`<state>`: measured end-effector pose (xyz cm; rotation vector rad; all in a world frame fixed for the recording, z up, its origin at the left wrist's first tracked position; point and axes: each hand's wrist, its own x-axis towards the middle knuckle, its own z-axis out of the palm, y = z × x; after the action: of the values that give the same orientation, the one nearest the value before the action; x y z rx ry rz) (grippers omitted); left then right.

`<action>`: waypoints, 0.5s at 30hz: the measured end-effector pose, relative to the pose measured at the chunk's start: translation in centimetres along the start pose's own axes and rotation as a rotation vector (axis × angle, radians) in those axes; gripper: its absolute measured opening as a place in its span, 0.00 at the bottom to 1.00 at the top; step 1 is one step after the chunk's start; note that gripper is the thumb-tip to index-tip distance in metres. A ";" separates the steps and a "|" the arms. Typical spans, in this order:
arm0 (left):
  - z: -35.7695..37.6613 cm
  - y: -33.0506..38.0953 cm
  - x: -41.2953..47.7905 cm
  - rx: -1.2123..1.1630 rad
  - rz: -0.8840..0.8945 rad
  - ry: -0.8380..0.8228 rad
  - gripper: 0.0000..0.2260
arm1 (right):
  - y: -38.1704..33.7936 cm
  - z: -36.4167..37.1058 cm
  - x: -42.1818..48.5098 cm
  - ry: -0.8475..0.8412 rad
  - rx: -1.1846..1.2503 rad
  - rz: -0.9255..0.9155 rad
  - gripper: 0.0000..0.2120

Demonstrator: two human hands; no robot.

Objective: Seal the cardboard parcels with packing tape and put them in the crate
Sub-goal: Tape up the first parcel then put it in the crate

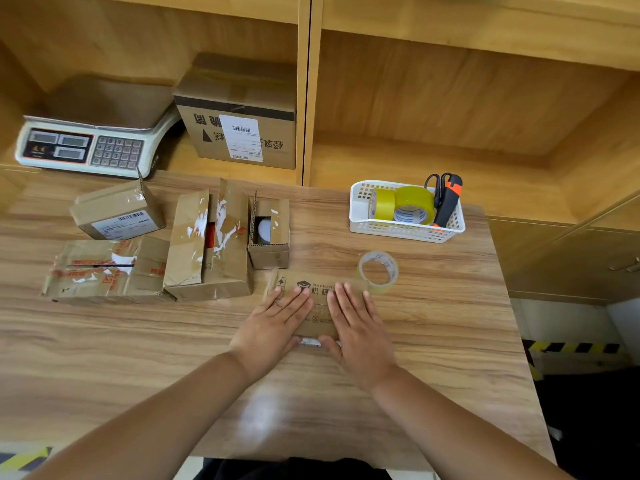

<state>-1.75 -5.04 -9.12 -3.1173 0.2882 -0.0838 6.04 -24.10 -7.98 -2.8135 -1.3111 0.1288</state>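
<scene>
Both hands flat on a parcel (318, 315) on the bench (138, 358).
The left hand (275, 325) and right hand (358, 327) press side by side on the parcel, fingers straight and gripping nothing. A clear tape roll (378, 271) lies just beside the parcel's far right corner. Farther left sit opened boxes (207, 244). Farther right, a white basket (405, 233) holds yellow tape (414, 202), scissors (437, 183) and a cutter (448, 202). A scale (86, 143) stands on the shelf (415, 157) behind.

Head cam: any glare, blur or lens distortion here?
Head view: soft glare patch on the table between the forearms; the wide-angle lens bows the shelf lines; left hand and right hand, flat on the parcel, look sharp, no motion blur.
</scene>
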 end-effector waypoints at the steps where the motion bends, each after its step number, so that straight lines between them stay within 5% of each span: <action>1: 0.1 -0.1 0.0 0.000 0.001 0.001 0.37 | -0.1 0.0 0.1 -0.013 -0.006 0.007 0.34; 5: 0.1 -0.3 0.2 0.004 0.018 0.005 0.26 | -0.2 -0.1 0.3 -0.056 -0.036 0.012 0.36; 15: 0.1 0.1 -0.1 0.015 -0.032 0.006 0.28 | 0.3 -0.6 0.2 -0.035 0.012 -0.036 0.34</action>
<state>-1.89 -5.14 -9.26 -3.1079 0.2367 -0.0949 6.46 -24.14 -7.41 -2.7883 -1.3626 0.1856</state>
